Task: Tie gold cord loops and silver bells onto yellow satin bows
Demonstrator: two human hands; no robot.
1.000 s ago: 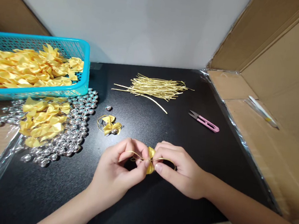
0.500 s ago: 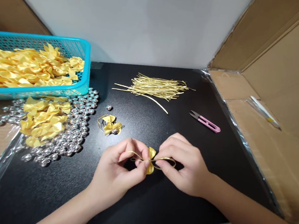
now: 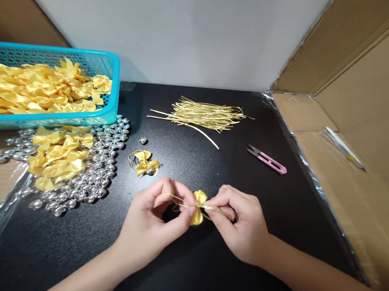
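Between my hands is a yellow ribbon bow (image 3: 199, 197) with a gold cord (image 3: 219, 209) running across its middle. My left hand (image 3: 160, 220) pinches the bow's centre between thumb and forefinger, and thin cord ends stick out over its fingers. My right hand (image 3: 242, 222) grips the looped gold cord just right of the bow, thumb against forefinger. Whether a bead sits under the bow is hidden. Beyond my left hand lie yellow bows with gold cord and silver beads (image 3: 147, 164), and a single silver bead (image 3: 142, 140).
A blue basket (image 3: 115, 91) full of yellow bows stands at the left. Before it, more yellow bows (image 3: 59, 159) lie on a spread of silver beads (image 3: 98, 184). Gold cords (image 3: 204, 115) are heaped at the back, with pink thread snips (image 3: 267, 160) to their right.
My right hand has lowered slightly and its fingers have curled in more. The cord loop beside the bow looks drawn together, and the bow has turned a little. My left hand keeps its pinch.
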